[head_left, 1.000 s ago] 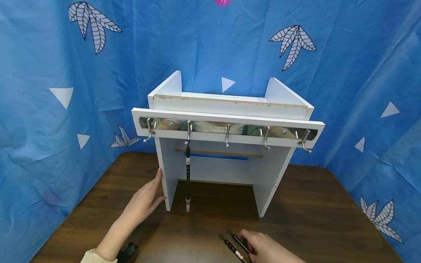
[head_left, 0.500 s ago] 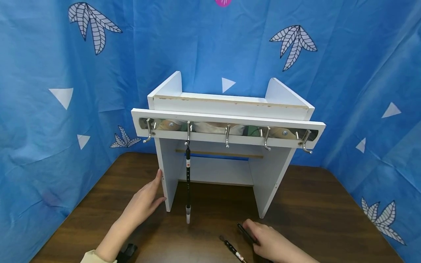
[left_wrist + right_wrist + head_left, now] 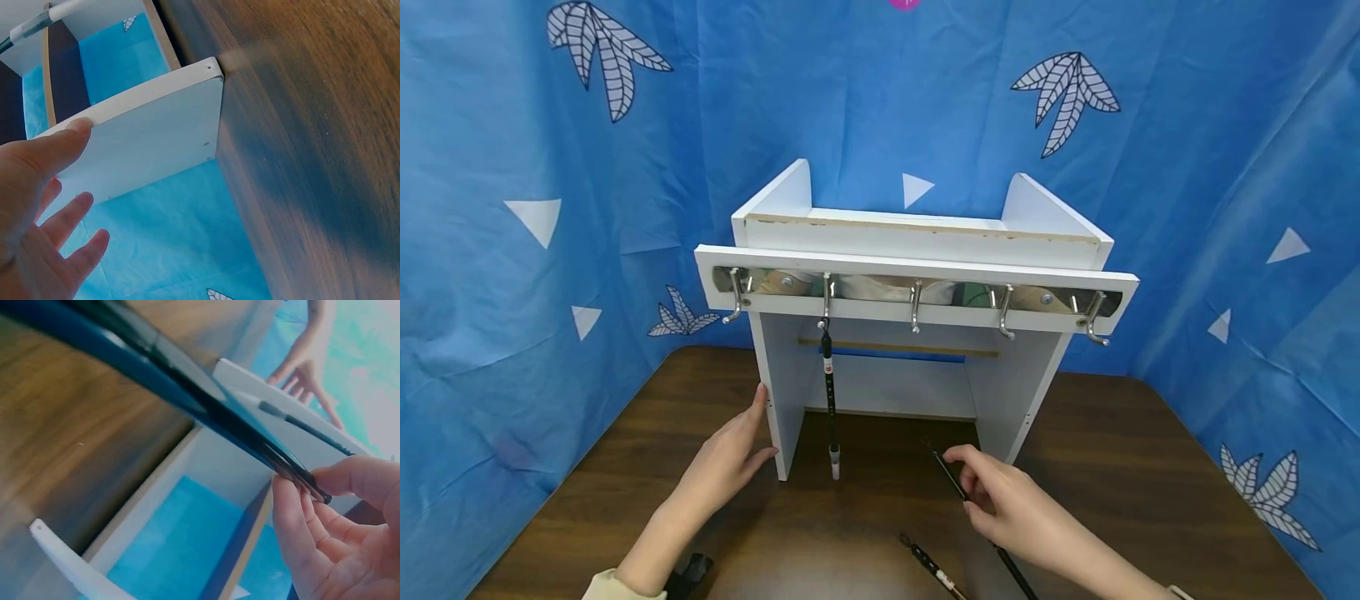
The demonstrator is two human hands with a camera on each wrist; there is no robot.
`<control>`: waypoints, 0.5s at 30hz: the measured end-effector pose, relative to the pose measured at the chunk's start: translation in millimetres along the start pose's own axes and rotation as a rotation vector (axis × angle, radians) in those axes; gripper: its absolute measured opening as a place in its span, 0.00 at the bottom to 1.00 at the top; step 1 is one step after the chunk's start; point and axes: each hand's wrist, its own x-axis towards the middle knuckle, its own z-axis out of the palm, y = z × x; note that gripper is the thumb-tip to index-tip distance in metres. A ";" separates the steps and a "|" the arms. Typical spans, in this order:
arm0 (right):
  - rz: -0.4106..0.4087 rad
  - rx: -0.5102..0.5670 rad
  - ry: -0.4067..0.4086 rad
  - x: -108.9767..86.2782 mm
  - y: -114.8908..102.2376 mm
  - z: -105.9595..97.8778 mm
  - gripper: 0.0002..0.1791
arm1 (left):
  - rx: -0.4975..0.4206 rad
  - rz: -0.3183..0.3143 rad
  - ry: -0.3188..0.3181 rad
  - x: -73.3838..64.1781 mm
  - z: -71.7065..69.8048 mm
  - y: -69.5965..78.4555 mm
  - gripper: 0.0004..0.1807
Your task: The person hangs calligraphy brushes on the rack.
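Note:
My right hand [image 3: 1018, 508] pinches a black calligraphy brush [image 3: 949, 475] between thumb and fingers, in front of the rack's right side panel. A thin loop tops the brush, and its lower part slants down behind the hand. In the right wrist view the dark handle [image 3: 212, 412] runs from the fingertips to the upper left. My left hand [image 3: 722, 462] rests against the white rack's left side panel [image 3: 156, 125], thumb on its front edge and fingers spread. A second brush [image 3: 830, 392], with a clear cap, hangs from a metal hook [image 3: 827, 296]. Another brush [image 3: 934, 569] lies on the table.
The white rack [image 3: 925, 242] has a front rail [image 3: 880, 260] carrying several metal hooks, the others bare. It stands on a dark wooden table [image 3: 1105, 467] before a blue patterned curtain [image 3: 880, 100]. A small black object [image 3: 691, 573] sits by the left forearm.
My right hand has picked the brush up from the table and raised it forward toward the rack. The hanging brush swings slightly. My left hand stays at the side panel.

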 end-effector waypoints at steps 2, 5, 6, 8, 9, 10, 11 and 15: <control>-0.013 -0.004 0.015 2.5 -4.5 -1.7 0.28 | -0.002 -0.004 -0.002 -0.1 -0.1 0.0 0.67; -0.030 -0.008 0.023 4.8 -8.7 -2.8 0.28 | -0.003 -0.005 -0.003 -0.1 -0.2 -0.1 0.67; -0.037 -0.011 0.024 5.5 -9.8 -2.9 0.28 | -0.004 -0.005 -0.004 -0.1 -0.2 0.0 0.67; -0.044 -0.015 0.023 6.6 -11.5 -3.2 0.29 | -0.002 -0.004 -0.006 0.0 -0.3 0.3 0.67; -0.046 -0.017 0.022 7.2 -12.4 -3.3 0.29 | -0.002 -0.004 -0.007 0.1 -0.4 0.4 0.67; -0.048 -0.018 0.021 7.9 -13.1 -3.4 0.30 | -0.002 -0.004 -0.008 0.2 -0.5 0.5 0.67; -0.047 -0.017 0.016 8.5 -13.7 -3.4 0.30 | -0.002 -0.003 -0.007 0.2 -0.6 0.6 0.67; -0.045 -0.019 0.014 10.0 -16.0 -3.6 0.31 | -0.003 0.001 -0.002 0.2 -0.9 0.9 0.67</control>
